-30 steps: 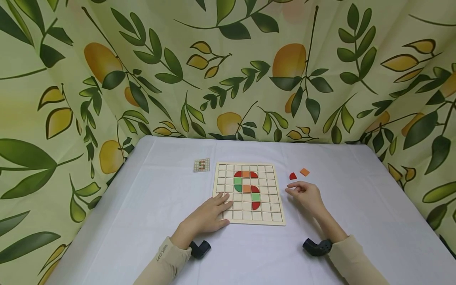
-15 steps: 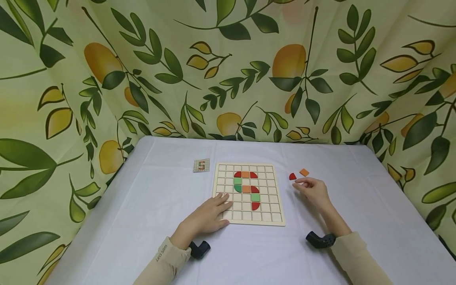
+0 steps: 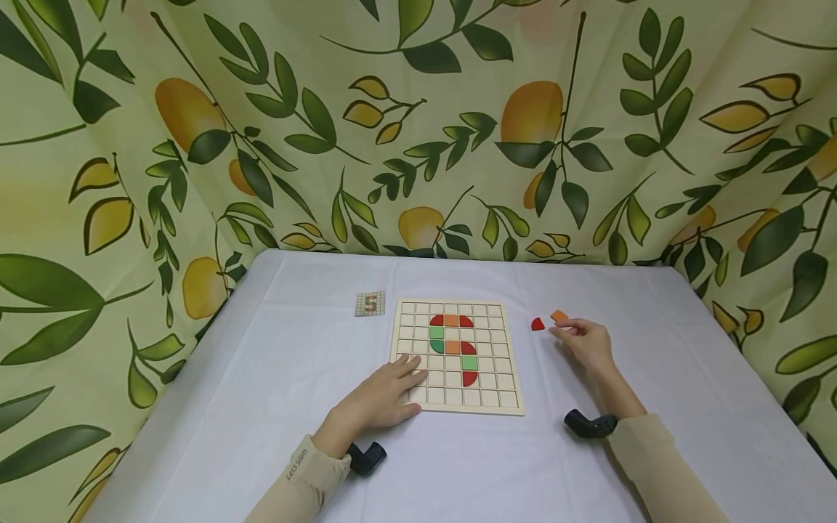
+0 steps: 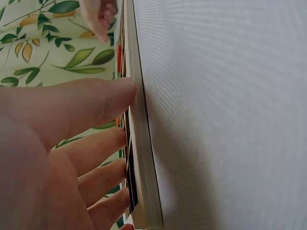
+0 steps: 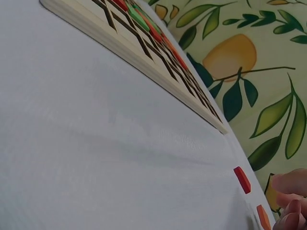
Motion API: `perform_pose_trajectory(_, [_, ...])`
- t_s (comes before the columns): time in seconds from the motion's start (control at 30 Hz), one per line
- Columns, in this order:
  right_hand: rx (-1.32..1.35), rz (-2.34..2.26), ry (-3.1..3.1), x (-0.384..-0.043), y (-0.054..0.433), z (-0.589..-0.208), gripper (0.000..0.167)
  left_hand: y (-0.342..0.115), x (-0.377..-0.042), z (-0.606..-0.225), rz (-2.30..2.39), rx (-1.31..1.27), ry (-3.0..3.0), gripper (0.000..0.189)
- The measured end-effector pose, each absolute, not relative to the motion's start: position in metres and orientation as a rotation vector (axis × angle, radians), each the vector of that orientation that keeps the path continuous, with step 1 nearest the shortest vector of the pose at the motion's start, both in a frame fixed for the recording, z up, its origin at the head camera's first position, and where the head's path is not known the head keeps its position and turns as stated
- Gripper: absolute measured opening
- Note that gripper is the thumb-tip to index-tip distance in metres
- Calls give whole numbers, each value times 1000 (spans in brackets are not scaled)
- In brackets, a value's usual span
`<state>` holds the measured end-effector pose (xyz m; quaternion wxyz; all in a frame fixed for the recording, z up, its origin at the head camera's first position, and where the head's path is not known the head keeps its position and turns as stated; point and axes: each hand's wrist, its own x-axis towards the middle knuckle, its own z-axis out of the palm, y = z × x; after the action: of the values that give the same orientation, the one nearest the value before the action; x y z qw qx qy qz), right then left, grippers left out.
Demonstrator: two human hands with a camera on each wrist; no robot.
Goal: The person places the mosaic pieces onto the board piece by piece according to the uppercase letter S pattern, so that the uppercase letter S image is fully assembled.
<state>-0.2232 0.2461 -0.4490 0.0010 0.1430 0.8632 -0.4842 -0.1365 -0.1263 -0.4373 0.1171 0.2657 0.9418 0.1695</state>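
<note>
My left hand (image 3: 386,392) lies spread over the lower left corner of a square wooden grid board (image 3: 503,341). In the left wrist view, the thumb (image 4: 96,98) rests at the board's near edge and the other fingers reach over its top. Red, orange and green tiles set in the grid form a curved band, among them a green square (image 3: 469,362). Beyond the board's right side, my right hand (image 3: 588,349) hovers with thumb and forefinger slightly apart at an orange square tile (image 3: 558,315). That tile (image 5: 263,218) lies on the cloth below the fingers. Just left of it is a red quarter-round tile (image 3: 538,324).
A small card (image 3: 370,303) printed with a gridded, coloured pattern lies beyond the board's upper left corner. White cloth (image 3: 261,349) covers the table. A patterned curtain (image 3: 418,131) hangs behind and at both sides. Dark wrist devices (image 3: 591,424) sit below both hands.
My right hand has moved right and away from me, past the red quarter-round tile to the orange square tile. My left hand and the board stay where they were.
</note>
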Motion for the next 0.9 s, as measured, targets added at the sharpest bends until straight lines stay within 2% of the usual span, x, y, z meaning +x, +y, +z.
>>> perform_pose_trajectory(0.43, [637,-1518,2708,-241,257,-457,43,-127,-137,-438,502,799,2760,57])
perform_pose_trajectory(0.9, [702,-1509,2643,-254,263,-465,49,-126,-137,-438,494,794,2751,57])
